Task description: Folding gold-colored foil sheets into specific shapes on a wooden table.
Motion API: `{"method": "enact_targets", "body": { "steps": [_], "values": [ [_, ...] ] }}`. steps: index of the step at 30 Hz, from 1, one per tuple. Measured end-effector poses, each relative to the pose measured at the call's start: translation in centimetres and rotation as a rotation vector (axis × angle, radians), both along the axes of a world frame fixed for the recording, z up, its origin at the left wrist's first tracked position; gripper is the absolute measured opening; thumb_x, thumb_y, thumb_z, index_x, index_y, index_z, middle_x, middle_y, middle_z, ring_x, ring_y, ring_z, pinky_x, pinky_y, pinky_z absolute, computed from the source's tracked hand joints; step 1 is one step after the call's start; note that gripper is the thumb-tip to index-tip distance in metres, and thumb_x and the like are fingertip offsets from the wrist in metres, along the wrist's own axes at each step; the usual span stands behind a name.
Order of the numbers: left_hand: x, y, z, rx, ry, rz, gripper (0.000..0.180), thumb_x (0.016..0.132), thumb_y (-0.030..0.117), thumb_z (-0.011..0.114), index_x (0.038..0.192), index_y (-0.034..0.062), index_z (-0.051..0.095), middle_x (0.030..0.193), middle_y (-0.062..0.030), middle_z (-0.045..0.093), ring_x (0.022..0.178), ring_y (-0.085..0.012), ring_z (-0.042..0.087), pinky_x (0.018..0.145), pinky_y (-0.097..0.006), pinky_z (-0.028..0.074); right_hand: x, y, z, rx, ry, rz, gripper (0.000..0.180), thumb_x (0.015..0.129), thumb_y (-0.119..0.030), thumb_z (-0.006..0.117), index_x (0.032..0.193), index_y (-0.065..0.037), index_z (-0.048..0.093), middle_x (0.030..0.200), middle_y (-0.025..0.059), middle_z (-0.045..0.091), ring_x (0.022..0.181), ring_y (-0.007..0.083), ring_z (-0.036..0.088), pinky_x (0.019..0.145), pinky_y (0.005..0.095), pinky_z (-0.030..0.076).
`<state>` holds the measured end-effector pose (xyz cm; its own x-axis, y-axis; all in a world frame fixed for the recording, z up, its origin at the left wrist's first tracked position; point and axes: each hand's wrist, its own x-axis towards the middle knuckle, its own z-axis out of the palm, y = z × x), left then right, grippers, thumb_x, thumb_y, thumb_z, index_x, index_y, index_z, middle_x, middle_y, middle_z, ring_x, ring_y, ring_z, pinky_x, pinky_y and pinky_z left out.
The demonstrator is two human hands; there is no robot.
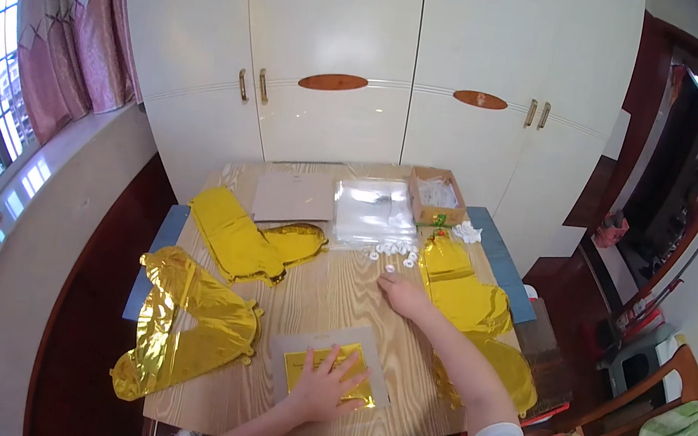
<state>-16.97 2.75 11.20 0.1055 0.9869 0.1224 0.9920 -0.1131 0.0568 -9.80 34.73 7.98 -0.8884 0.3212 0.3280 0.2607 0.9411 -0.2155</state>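
My left hand (327, 385) lies with its fingers spread on a folded gold foil sheet (300, 369). That sheet rests on a grey cardboard piece (321, 338) near the table's front edge. Farther up and to the right, my right hand (401, 294) has its fingers curled together at a small white ring (390, 268), which shows at the fingertips. Several more white rings (397, 250) are scattered just beyond it. Flat gold foil balloons lie at both sides: one at the far left (228, 231), one at the near left (201, 318) and overlapping ones on the right (468, 303).
At the back of the wooden table (338, 289) are a light cardboard sheet (293, 197), clear plastic bags (375, 208) and a cardboard box (437, 197) with clear plastic inside. A white cabinet (333, 33) stands behind. A wooden chair (660, 386) is at the right.
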Motion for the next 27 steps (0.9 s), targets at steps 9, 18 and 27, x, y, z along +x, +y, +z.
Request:
{"method": "enact_targets", "body": {
  "steps": [9, 18, 27],
  "values": [
    [-0.4, -0.6, -0.7, 0.041, 0.034, 0.028, 0.066, 0.09, 0.067, 0.041, 0.144, 0.028, 0.044, 0.149, -0.0124, 0.039, 0.139, -0.0409, 0.03, 0.102, -0.075, 0.019, -5.6, -1.0, 4.8, 0.185, 0.096, -0.134, 0.013, 0.077, -0.012, 0.058, 0.078, -0.007, 0.07, 0.095, 0.0106, 0.064, 0.096, 0.0287, 0.059, 0.083, 0.0409, 0.049],
    [-0.2, 0.2, -0.2, 0.035, -0.023, -0.005, 0.066, 0.09, 0.064, 0.044, 0.144, 0.0252, 0.044, 0.151, -0.012, 0.037, 0.141, -0.0417, 0.027, 0.102, -0.076, 0.017, -10.9, 2.2, 3.4, 0.239, -0.107, -0.483, 0.016, 0.08, -0.018, 0.061, 0.085, -0.008, 0.072, 0.103, 0.007, 0.062, 0.107, 0.0239, 0.054, 0.085, 0.0391, 0.045],
    [-0.6, -0.4, -0.5, 0.029, -0.059, 0.006, 0.076, 0.083, 0.069, 0.05, 0.144, 0.0238, 0.044, 0.153, -0.0145, 0.034, 0.141, -0.0458, 0.024, 0.104, -0.075, 0.014, -0.2, -10.0, 11.1, -0.357, 0.154, -0.212, 0.009, 0.082, -0.015, 0.062, 0.082, -0.007, 0.061, 0.074, 0.0119, 0.063, 0.076, 0.0318, 0.062, 0.068, 0.0412, 0.05]
  ]
}}
